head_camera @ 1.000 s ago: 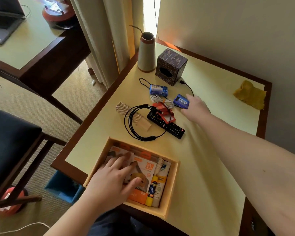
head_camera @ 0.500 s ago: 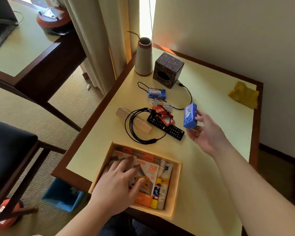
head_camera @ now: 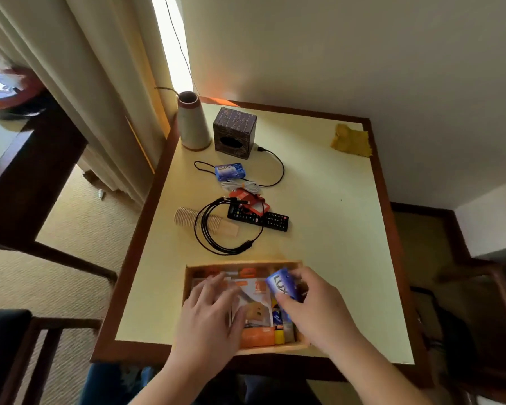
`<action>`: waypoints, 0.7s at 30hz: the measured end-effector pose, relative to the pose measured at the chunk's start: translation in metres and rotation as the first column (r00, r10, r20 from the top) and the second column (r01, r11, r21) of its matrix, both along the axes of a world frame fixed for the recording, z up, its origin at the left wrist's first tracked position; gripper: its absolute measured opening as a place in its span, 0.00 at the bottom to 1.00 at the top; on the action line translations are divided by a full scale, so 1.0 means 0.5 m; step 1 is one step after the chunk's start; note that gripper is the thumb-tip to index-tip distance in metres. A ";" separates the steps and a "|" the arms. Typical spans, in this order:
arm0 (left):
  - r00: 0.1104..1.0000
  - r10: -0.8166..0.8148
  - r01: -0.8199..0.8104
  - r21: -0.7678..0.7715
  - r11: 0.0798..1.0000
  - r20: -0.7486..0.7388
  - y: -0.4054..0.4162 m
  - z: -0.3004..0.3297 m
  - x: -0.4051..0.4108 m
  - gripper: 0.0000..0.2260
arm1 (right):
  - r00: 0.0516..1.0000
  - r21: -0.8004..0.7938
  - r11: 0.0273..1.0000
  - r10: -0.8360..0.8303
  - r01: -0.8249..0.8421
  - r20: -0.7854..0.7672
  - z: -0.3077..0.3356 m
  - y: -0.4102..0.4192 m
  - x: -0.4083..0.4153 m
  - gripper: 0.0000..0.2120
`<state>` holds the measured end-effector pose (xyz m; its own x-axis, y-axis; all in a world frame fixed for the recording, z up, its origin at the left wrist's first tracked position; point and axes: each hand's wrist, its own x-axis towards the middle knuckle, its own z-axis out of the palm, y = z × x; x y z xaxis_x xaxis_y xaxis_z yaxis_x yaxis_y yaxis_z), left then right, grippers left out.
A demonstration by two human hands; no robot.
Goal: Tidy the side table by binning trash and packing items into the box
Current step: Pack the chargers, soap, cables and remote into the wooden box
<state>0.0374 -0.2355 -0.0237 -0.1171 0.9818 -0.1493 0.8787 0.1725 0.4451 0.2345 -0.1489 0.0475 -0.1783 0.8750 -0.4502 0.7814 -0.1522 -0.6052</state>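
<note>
The right hand [head_camera: 316,305] pinched a blue soap bar [head_camera: 282,286] just above the box [head_camera: 246,264]; the left hand [head_camera: 214,314] lay spread flat on packets inside. Partly packed, I judged: another soap bar [head_camera: 230,171], cables [head_camera: 216,229], remote [head_camera: 263,219] and paper cups [head_camera: 187,219] remained on the table [head_camera: 333,229]

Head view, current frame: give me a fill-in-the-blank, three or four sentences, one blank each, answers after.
1. The right hand grips a blue soap bar packet over the shallow wooden ____.
2. The left hand rests with spread fingers on the ____ and white carton inside the box.
3. A second blue soap packet lies on the table near the dark patterned ____-shaped box.
4. The coiled black cable lies across a stack of ____ cups.

Answers: box; orange; cube; paper
</note>
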 end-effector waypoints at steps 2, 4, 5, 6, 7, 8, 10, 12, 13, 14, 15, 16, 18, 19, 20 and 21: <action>1.000 0.000 0.002 0.094 0.996 -0.021 -0.003 -0.004 -0.032 0.20 | 0.975 0.176 0.981 0.048 -0.088 0.218 -0.031 -0.020 -0.022 0.15; 0.998 0.027 -0.022 0.078 0.997 -0.059 0.003 -0.010 -0.065 0.24 | 0.907 0.307 0.929 0.065 -0.207 0.415 -0.067 -0.023 -0.036 0.16; 0.996 0.028 -0.025 0.041 0.999 -0.080 0.007 -0.016 -0.078 0.27 | 0.879 0.344 0.906 0.062 -0.249 0.473 -0.086 -0.020 -0.040 0.16; 0.995 0.018 -0.018 0.004 1.000 -0.099 0.011 -0.024 -0.088 0.29 | 0.856 0.368 0.885 0.061 -0.284 0.513 -0.103 -0.017 -0.042 0.16; 0.994 0.001 -0.004 -0.025 1.000 -0.113 0.013 -0.033 -0.093 0.31 | 0.841 0.389 0.867 0.061 -0.311 0.537 -0.119 -0.015 -0.042 0.15; 0.993 -0.013 0.008 -0.040 0.999 -0.121 0.014 -0.039 -0.095 0.32 | 0.836 0.414 0.851 0.053 -0.324 0.546 -0.132 -0.013 -0.041 0.14; 0.992 -0.022 0.019 -0.026 0.999 -0.123 0.012 -0.043 -0.094 0.33 | 0.840 0.458 0.831 0.021 -0.316 0.542 -0.150 -0.014 -0.034 0.15; 0.991 -0.013 0.012 -0.005 1.000 -0.130 0.010 -0.045 -0.092 0.33 | 0.842 0.471 0.827 0.006 -0.307 0.539 -0.156 -0.017 -0.026 0.19; 0.991 -0.006 0.006 0.000 1.000 -0.130 0.010 -0.047 -0.092 0.33 | 0.843 0.474 0.823 0.009 -0.312 0.538 -0.156 -0.017 -0.023 0.21; 0.992 -0.001 0.002 0.002 1.000 -0.125 0.011 -0.048 -0.093 0.32 | 0.842 0.482 0.813 0.018 -0.326 0.540 -0.155 -0.017 -0.020 0.21; 0.993 0.000 0.000 -0.001 1.000 -0.118 0.011 -0.049 -0.094 0.32 | 0.839 0.489 0.801 0.028 -0.345 0.544 -0.154 -0.015 -0.018 0.21; 0.994 0.000 0.000 -0.003 1.000 -0.111 0.012 -0.049 -0.095 0.32 | 0.835 0.495 0.791 0.038 -0.360 0.549 -0.152 -0.012 -0.016 0.19; 0.995 -0.003 0.004 0.003 1.000 -0.098 0.012 -0.052 -0.097 0.31 | 0.832 0.494 0.787 0.046 -0.371 0.552 -0.147 -0.006 -0.016 0.16; 0.996 -0.004 0.005 0.009 1.000 -0.090 0.011 -0.054 -0.097 0.30 | 0.833 0.489 0.790 0.047 -0.369 0.552 -0.144 -0.003 -0.016 0.15; 0.997 -0.003 0.004 0.017 1.000 -0.083 0.011 -0.056 -0.098 0.30 | 0.835 0.482 0.797 0.049 -0.363 0.548 -0.142 0.000 -0.016 0.14; 0.997 0.000 0.002 0.024 1.000 -0.077 0.011 -0.058 -0.098 0.29 | 0.841 0.476 0.806 0.050 -0.352 0.538 -0.139 0.002 -0.017 0.14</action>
